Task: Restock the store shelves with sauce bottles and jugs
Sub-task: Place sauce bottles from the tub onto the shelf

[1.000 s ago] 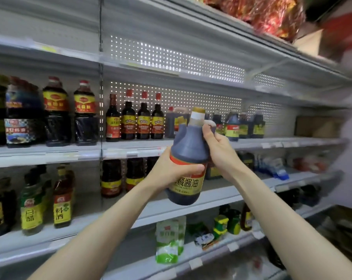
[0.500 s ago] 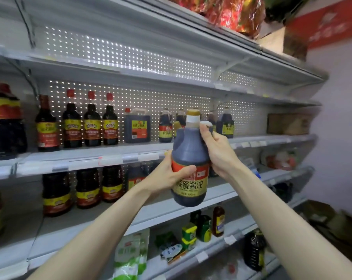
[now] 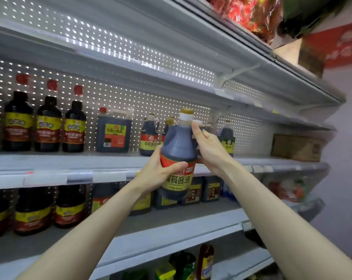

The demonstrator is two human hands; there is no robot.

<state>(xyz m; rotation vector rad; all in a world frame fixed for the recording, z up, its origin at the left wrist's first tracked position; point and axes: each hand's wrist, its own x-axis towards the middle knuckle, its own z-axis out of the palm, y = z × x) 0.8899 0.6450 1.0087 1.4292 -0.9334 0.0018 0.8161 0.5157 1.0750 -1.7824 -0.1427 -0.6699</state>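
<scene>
Grey shelf: dark sauce bottles, square jug, cardboard box.

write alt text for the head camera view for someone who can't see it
A person's left hand grips the labelled body, and the right hand the handle, of a dark sauce jug with a yellow cap, held upright in front of a white shelf. On the shelf behind stand similar jugs, a square jug and three red-capped bottles.

A single wide-angle camera sits on the person's head, close up to the shelves, looking forward and slightly upward, the run receding far right.
</scene>
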